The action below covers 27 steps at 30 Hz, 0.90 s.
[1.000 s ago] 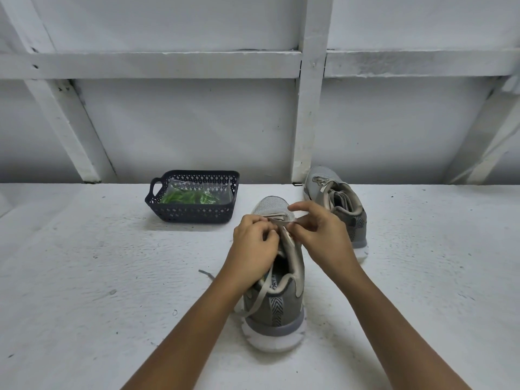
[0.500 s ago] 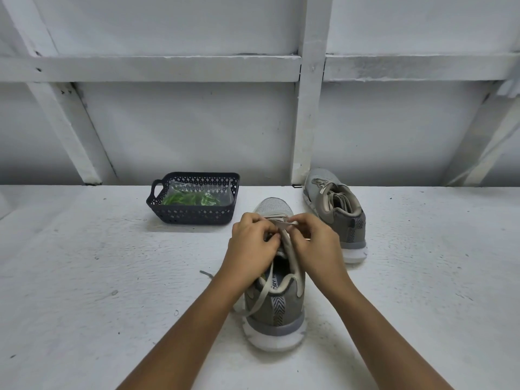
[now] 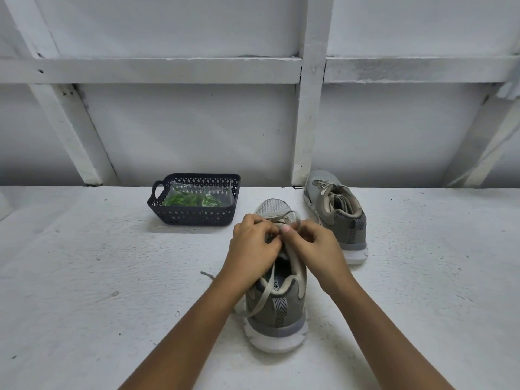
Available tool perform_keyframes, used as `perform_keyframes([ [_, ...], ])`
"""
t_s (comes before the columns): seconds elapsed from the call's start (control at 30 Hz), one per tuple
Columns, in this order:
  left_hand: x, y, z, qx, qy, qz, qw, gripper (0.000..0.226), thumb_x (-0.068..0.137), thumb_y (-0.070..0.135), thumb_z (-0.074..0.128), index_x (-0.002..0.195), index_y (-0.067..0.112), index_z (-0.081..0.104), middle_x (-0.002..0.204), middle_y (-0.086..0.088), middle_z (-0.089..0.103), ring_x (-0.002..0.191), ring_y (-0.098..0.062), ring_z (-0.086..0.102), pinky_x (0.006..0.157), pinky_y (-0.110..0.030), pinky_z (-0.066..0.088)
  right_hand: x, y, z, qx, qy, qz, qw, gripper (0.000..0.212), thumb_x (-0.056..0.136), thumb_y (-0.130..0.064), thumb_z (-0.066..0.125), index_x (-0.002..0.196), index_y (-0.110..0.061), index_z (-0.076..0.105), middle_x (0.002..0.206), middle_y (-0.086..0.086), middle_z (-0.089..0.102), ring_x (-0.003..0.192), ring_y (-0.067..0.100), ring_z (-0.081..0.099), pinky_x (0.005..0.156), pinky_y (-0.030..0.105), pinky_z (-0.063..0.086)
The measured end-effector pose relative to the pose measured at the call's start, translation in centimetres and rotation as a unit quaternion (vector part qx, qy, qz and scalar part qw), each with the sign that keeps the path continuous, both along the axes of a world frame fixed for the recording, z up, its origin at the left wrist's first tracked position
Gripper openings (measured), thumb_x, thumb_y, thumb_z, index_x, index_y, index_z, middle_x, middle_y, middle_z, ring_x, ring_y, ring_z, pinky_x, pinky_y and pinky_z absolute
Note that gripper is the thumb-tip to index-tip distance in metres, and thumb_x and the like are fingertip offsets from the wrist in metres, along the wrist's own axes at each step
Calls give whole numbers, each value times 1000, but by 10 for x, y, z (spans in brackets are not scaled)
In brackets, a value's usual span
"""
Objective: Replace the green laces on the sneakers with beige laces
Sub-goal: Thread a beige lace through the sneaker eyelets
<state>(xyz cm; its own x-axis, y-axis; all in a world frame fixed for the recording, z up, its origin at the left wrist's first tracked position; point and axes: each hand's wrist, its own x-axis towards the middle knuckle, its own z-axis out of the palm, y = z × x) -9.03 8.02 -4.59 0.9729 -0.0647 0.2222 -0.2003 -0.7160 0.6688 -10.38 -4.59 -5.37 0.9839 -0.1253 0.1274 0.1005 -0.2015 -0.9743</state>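
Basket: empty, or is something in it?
Not empty: a clear bag of green laces lies inside the basket.

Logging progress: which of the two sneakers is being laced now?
The near sneaker, heel toward the camera: left hand and right hand pinch its beige lace. The far sneaker stands untouched.

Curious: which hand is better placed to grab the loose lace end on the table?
Likely the left hand: both pinch the beige lace, but its loose end lies left of the near sneaker; the right hand would have to cross the shoe.
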Motion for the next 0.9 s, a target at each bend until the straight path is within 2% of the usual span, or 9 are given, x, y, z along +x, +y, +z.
perform_keyframes([
  [0.27,-3,10,-5,-54,-109,-32,992,8,85,13,65,77,14,63,103,12,44,110,-14,44,91,-22,33,1,3,-1,24,10,0,1000,15,84,-24,68,91,-11,67,80,2,68,72,5,60,70,19,48],
  [0.4,-10,16,10,-97,-159,-24,982,28,86,4,62,72,25,50,102,9,49,103,-6,50,85,1,27,2,1,-4,68,25,-6,997,18,84,-25,69,89,-8,69,82,5,70,76,9,62,75,25,49],
  [0.47,-13,23,18,-184,-123,-33,975,26,90,2,57,76,23,50,102,11,57,100,-1,55,84,0,34,3,0,-5,71,29,-10,997,16,84,-26,70,88,-10,70,81,1,70,76,8,62,74,24,48],
  [0.53,-15,29,24,-357,-47,-69,930,19,96,2,45,82,14,50,93,5,68,94,-7,64,82,-11,47,3,1,-5,73,30,-9,997,13,84,-25,69,85,-13,71,80,-1,70,77,8,63,73,22,48],
  [0.6,-14,34,28,-533,16,-94,841,20,100,2,34,84,9,44,72,0,66,74,-15,68,72,-23,55,2,1,-3,72,31,-4,997,12,84,-25,69,86,-13,71,81,0,71,78,9,63,73,22,48],
  [0.7,-10,50,35,-624,36,-26,780,23,101,6,31,80,11,40,60,0,44,44,-7,43,44,-19,43,1,-1,-2,72,33,1,997,14,85,-25,68,87,-12,72,83,1,71,79,8,63,72,19,48],
  [0.77,-4,68,40,-549,45,56,832,25,102,9,31,79,14,39,62,1,38,41,-5,32,36,-16,29,0,-1,-1,76,34,2,997,13,85,-25,68,86,-12,71,82,0,71,78,7,63,71,18,48],
  [0.83,0,86,43,-265,67,121,954,23,102,13,32,81,16,41,67,-2,42,49,-11,36,43,-23,30,-1,-1,-1,78,36,4,996,14,86,-25,67,84,-12,71,81,3,71,77,8,63,72,22,50],
  [0.9,-4,93,44,53,89,127,987,17,101,17,33,93,14,48,76,-4,51,61,-15,44,53,-29,33,-2,0,0,76,38,7,996,16,86,-26,67,83,-10,71,84,7,72,77,10,63,76,28,51],
])
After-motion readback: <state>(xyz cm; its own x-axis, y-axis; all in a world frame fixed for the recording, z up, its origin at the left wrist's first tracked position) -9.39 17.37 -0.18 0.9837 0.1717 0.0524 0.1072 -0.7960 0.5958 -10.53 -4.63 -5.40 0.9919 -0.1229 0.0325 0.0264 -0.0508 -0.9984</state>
